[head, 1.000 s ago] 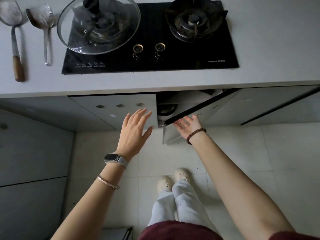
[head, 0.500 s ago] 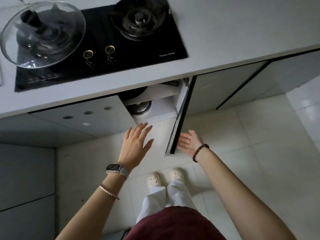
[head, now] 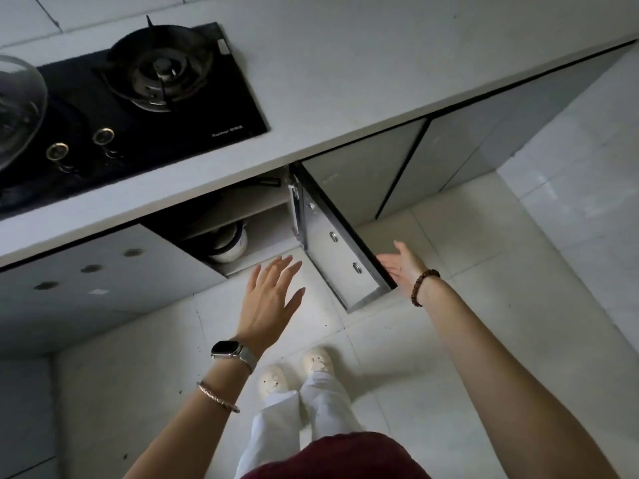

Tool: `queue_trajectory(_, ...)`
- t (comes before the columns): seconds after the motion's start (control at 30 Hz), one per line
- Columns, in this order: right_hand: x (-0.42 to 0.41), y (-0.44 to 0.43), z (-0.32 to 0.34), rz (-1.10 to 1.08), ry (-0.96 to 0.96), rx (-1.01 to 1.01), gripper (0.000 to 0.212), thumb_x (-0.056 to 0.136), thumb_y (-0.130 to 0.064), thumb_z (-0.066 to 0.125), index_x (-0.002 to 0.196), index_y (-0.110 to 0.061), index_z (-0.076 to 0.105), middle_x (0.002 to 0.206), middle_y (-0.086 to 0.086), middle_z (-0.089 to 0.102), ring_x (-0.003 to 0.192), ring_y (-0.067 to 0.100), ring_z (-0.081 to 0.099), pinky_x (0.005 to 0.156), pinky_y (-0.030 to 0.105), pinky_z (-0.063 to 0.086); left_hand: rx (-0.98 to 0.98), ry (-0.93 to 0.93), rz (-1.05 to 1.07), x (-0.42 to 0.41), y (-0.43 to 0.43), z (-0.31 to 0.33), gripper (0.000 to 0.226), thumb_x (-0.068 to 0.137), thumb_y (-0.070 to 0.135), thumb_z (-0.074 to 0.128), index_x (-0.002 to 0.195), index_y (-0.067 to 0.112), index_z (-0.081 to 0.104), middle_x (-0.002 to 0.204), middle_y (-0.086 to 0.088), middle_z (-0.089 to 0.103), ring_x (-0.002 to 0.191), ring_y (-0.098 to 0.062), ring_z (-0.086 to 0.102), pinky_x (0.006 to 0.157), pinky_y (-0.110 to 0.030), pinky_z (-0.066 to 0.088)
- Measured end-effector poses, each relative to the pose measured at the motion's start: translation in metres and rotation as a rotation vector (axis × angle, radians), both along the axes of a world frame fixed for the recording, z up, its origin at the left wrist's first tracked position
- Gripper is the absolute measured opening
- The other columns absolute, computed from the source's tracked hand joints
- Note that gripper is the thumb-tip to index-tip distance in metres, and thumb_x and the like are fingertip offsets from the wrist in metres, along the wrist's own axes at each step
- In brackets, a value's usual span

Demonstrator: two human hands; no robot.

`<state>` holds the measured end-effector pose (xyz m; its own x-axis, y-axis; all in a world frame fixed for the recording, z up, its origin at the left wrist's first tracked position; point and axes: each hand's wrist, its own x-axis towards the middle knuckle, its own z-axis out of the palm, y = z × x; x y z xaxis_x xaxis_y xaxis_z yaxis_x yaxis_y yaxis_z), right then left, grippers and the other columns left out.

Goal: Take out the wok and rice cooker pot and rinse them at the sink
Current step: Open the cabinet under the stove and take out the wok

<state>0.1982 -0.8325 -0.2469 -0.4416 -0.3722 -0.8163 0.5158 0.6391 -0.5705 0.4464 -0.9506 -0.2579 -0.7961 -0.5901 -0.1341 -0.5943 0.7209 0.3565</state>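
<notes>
The cabinet under the hob stands open, its door (head: 345,257) swung out to the right. Inside on the lower shelf sits a white rice cooker (head: 230,242), partly hidden by the shelf above. A dark pan handle (head: 266,181) shows on the upper shelf; the wok's body is in shadow. My left hand (head: 269,299) hovers flat with fingers spread just in front of the opening, holding nothing. My right hand (head: 403,262), palm up with straight fingers, touches the outer face of the door near its free edge.
The black gas hob (head: 145,108) lies on the grey countertop (head: 380,74), with a glass lid (head: 17,108) over its left burner. Shut cabinet doors (head: 397,167) flank the opening. My feet (head: 294,371) stand on pale floor tiles.
The cabinet door has swung from slightly ajar to wide open, pushed by my right hand. My view has shifted right. My left hand stays open in front of the opening.
</notes>
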Motion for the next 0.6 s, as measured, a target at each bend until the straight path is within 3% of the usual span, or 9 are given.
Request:
queue_trajectory(0.17,-0.005,-0.001,0.003,0.077,-0.109,0.011,0.073,0.100,-0.055,0.019,0.138,0.002,0.044,0.148,0.020,0.038,0.138,0.031,0.035,0.114,0.037,0.025,-0.024,0.015,-0.002,-0.024,0.007,0.001,0.052,0.098,0.050,0.030,0.143,0.026,0.039,0.150,0.001,0.039,0.141,-0.020,0.032,0.120,-0.041,0.015)
queue_trajectory(0.37,0.005,-0.004,0.007,0.102,-0.072,-0.034,0.065,0.100,-0.054,0.022,0.142,-0.009,0.041,0.148,0.020,0.037,0.138,0.030,0.035,0.114,0.037,0.026,-0.053,0.067,0.024,-0.032,0.003,0.005,0.047,0.099,0.043,0.043,0.142,0.023,0.042,0.149,0.000,0.042,0.140,-0.021,0.034,0.120,-0.042,0.018)
queue_trajectory(0.5,0.012,-0.012,0.021,0.136,0.117,-0.134,0.056,0.101,-0.048,0.024,0.145,-0.016,0.037,0.150,0.007,0.038,0.139,0.021,0.034,0.116,0.035,0.022,-0.058,0.096,0.064,-0.028,-0.002,0.003,0.049,0.098,0.046,0.040,0.142,0.024,0.041,0.147,0.000,0.044,0.139,-0.021,0.035,0.118,-0.043,0.021)
queue_trajectory(0.6,0.023,-0.018,0.036,0.235,0.368,-0.278,0.049,0.101,-0.045,0.031,0.144,-0.022,0.037,0.142,-0.014,0.038,0.131,0.003,0.035,0.103,0.016,0.026,-0.017,0.191,0.151,-0.022,-0.008,0.008,0.048,0.098,0.045,0.039,0.140,0.023,0.043,0.143,0.001,0.047,0.133,-0.021,0.041,0.115,-0.044,0.027)
